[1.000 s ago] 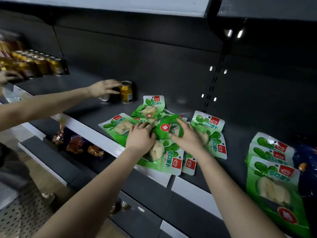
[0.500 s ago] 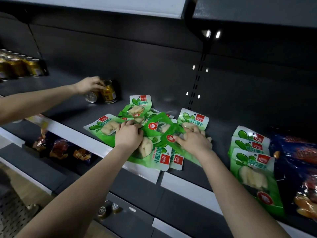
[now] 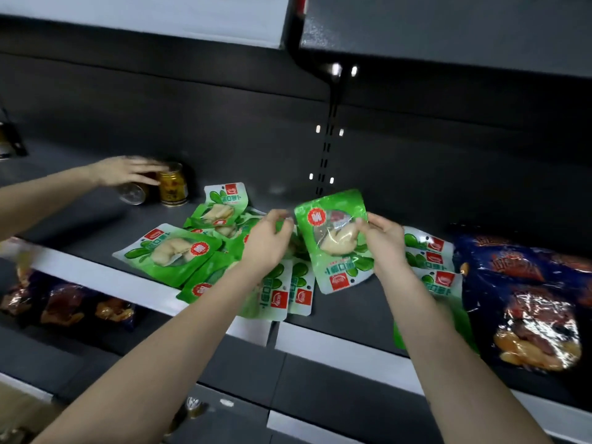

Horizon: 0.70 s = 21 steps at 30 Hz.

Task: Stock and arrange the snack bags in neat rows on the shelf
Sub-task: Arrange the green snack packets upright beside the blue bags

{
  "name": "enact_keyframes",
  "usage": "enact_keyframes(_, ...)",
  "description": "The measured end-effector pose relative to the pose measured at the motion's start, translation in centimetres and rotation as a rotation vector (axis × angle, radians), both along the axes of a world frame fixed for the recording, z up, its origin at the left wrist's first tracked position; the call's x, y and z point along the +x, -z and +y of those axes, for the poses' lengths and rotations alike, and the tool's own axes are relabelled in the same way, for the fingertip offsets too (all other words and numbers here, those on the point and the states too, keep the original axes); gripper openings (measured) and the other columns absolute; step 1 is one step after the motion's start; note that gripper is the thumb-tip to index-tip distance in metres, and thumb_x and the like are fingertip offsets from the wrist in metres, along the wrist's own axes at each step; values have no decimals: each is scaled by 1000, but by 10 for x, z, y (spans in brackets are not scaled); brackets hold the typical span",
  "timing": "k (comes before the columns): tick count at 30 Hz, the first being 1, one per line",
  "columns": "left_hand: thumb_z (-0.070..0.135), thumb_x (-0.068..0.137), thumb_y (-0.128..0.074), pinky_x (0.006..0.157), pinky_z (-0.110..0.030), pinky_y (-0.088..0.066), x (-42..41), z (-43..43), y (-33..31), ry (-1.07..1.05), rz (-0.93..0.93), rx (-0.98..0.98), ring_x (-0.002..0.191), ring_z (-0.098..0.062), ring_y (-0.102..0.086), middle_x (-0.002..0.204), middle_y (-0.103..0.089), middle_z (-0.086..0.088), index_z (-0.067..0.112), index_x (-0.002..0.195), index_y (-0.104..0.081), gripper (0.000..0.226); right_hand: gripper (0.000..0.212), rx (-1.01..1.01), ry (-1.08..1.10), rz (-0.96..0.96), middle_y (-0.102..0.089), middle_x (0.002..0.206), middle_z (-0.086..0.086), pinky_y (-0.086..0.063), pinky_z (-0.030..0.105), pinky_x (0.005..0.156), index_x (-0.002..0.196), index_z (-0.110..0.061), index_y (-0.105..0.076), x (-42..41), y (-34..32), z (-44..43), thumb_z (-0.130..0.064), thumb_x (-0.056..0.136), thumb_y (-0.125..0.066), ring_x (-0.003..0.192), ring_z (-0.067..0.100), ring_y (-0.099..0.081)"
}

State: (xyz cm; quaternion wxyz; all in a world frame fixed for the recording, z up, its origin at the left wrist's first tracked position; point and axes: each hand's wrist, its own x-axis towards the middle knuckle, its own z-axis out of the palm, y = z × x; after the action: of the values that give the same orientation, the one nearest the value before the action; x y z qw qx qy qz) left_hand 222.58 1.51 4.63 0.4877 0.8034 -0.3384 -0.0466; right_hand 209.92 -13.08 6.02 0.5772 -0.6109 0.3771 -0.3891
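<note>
dark grey shelving fills the head view, and the main shelf [image 3: 346, 310] has a white strip along its front lip. above its board, near the middle, the held green bag [image 3: 334, 241] is lifted clear of the shelf and tilted, its clear window showing a pale snack. the right hand [image 3: 384, 243] pinches the bag's right edge between thumb and fingers. the left hand [image 3: 269, 243] has curled fingers at the bag's upper left corner; blur hides whether they clamp it or only touch it.

below and left of the lifted bag, the loose pile of green bags [image 3: 179, 251] lies flat and overlapping at mixed angles, some reaching over the shelf's front lip. just right of the right hand, the neat stack of green bags [image 3: 431, 259] lies in an overlapping row, partly hidden by the right forearm. beside that, at the far right, lie the dark blue bags [image 3: 528, 302].

at the left rear of the shelf, another person's hand [image 3: 128, 171], blurred, reaches to the upright gold can [image 3: 173, 185], with a can on its side [image 3: 131, 193] just beside it. the lower shelf [image 3: 105, 344] holds dark packets at the left.
</note>
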Motion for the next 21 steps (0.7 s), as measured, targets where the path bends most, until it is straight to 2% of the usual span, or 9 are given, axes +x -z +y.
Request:
enact_keyframes(3,40,96,-46,84,-26,-38,-12,-10,-5,97,150,-63,100,-15,-53,114,-55,6,16,129,-48,41,25,-59,38,-121,-67,111,11,-49,28,93,114,-1,-64,-11,-12,-3,-8,89,-64,105,21,-62)
enact_keyframes(6,37,93,-54,89,-26,-42,-22,-16,-1,118,68,-178,106,-13,-55,122,-57,2,14,127,-51,41,11,-230,98,-79,-67,93,4,-48,11,72,101,-8,-66,-23,-14,-2,-9,90,-63,86,13,-63)
enact_keyframes(9,43,90,-56,86,-30,-50,-34,-28,3,257,80,-160,94,-10,-60,120,-56,6,20,125,-51,43,7,-324,94,-62,-65,87,4,-44,7,63,93,-12,-61,-30,-6,-1,-6,90,-63,77,8,-60)
enact_keyframes(10,46,90,-54,80,-31,-53,-41,-32,2,324,204,-174,89,-9,-61,121,-56,4,22,126,-50,43,8,-351,82,-53,-63,82,3,-42,6,62,90,-11,-59,-31,-2,-1,-3,89,-62,73,3,-58)
enact_keyframes(12,50,94,-43,67,-28,-55,-54,-39,-5,393,669,-311,84,-13,-63,125,-54,-4,20,125,-47,44,20,-406,49,-38,-59,75,-2,-41,5,64,81,-13,-56,-36,4,-1,5,88,-59,66,-7,-57)
enact_keyframes(13,54,93,-37,68,-29,-55,-58,-42,-10,410,901,-381,88,-17,-63,127,-52,-7,19,129,-44,50,28,-424,11,-45,-60,77,-4,-42,6,67,77,-17,-55,-40,6,0,10,87,-58,67,-9,-57)
enact_keyframes(15,66,87,-31,80,-37,-54,-57,-46,-11,454,1140,-447,101,-26,-61,132,-50,-11,15,136,-38,71,41,-449,-90,-45,-63,84,-5,-45,10,77,73,-22,-56,-47,11,1,17,83,-55,76,-8,-61)
enact_keyframes(18,69,76,-51,86,-46,-53,-55,-45,-8,509,1101,-413,114,-28,-59,130,-57,-11,13,132,-47,79,44,-480,-233,75,-66,95,-3,-47,19,87,70,-25,-61,-57,20,2,17,83,-55,93,5,-65)
enact_keyframes(21,21,85,-66,90,-52,-52,-59,-45,0,388,925,-372,110,-32,-61,121,-62,-14,8,126,-48,47,47,-513,-362,239,-65,101,-12,-45,20,94,76,-32,-68,-64,23,8,11,86,-53,104,8,-62)
